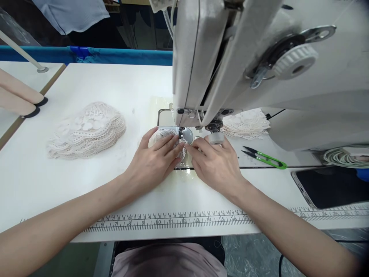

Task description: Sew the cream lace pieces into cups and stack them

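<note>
A small white lace piece (163, 133) lies under the presser foot (181, 132) of a sewing machine (198, 57). My left hand (154, 154) rests flat on this lace, fingers stretched and apart, covering much of it. Close to the needle area, my right hand (215, 161) has its fingers bent, with the fingertips at the lace's right edge; its thumb is mostly hidden. To the left is a fanned stack of white lace pieces (89, 129). Another lace stack (248, 124) lies behind my right hand, partly under the machine arm.
Green-handled thread snips (268, 158) lie right of my right hand. Further right are a dark-screened phone (331, 186) and coiled cord (343, 157). A printed ruler (173, 222) runs along the front edge. Two leg-shaped forms (20, 92) extend in from the left; a person's blue garment (72, 15) shows behind.
</note>
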The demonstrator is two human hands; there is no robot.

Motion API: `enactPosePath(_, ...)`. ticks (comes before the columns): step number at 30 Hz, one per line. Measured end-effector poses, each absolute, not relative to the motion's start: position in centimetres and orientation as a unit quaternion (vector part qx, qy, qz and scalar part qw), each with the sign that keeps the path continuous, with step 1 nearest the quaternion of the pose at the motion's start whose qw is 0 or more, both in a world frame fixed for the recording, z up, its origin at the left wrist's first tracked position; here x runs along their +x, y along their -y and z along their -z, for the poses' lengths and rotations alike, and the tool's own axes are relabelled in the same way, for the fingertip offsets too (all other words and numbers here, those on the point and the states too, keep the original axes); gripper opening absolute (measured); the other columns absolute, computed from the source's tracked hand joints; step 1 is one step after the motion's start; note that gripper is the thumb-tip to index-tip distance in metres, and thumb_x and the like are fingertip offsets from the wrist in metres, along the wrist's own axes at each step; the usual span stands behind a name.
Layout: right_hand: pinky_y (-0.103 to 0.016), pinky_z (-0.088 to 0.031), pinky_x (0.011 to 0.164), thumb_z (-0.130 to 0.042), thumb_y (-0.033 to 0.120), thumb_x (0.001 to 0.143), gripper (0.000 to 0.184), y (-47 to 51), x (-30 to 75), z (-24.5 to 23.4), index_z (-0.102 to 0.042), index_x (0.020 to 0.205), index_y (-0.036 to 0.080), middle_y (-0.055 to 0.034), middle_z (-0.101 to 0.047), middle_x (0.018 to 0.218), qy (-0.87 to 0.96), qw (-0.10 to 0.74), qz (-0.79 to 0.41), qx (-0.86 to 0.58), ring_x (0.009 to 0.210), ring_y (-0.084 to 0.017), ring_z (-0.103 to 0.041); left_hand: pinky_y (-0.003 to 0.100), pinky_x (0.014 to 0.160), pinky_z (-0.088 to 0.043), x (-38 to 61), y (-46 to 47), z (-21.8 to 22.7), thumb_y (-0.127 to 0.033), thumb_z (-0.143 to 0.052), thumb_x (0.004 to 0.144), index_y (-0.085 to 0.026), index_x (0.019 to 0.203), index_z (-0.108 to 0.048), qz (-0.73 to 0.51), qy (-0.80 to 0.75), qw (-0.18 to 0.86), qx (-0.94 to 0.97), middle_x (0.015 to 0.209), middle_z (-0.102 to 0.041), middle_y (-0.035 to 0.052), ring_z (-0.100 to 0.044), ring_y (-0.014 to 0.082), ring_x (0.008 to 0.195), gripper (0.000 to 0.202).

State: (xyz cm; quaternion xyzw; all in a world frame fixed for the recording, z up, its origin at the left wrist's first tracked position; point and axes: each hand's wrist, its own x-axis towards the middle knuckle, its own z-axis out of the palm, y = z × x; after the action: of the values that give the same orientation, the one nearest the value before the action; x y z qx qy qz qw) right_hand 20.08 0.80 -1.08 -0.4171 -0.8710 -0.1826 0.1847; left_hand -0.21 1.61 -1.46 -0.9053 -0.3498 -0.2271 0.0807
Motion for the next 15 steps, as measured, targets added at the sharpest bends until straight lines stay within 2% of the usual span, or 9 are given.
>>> enactPosePath(7, -0.036, -0.031, 0.073, -0.049, 0.004, 0.084, 0.027, -0.81, 19.96, 0.84, -0.072, 0.091, 0.017, -0.0044, -0.071, 0.085, 0.87, 0.189, 0.196, -0.412, 0.073, -0.018, -0.054, 0.056, 0.113, -0.037, -0.19, -1.52, 1.44, -0.024, -0.049, 0.1, -0.018, 0.123, -0.062, 0.214, 0.354, 0.093, -0.906, 0.125, -0.067, 0.0099, -0.064, 0.0235, 0.118, 0.027)
enactPosePath(15, -0.035, -0.031, 0.074, -0.05, 0.004, 0.084, 0.026, -0.72, 19.92, 0.94, -0.072, 0.09, 0.015, -0.0035, -0.071, 0.084, 0.869, 0.181, 0.208, -0.411, 0.076, -0.017, -0.056, 0.053, 0.114, -0.035, -0.17, -1.46, 1.41, -0.024, -0.047, 0.101, -0.016, 0.123, -0.063, 0.203, 0.356, 0.105, -0.906, 0.125, -0.068, 0.0103, -0.063, 0.0226, 0.119, 0.028)
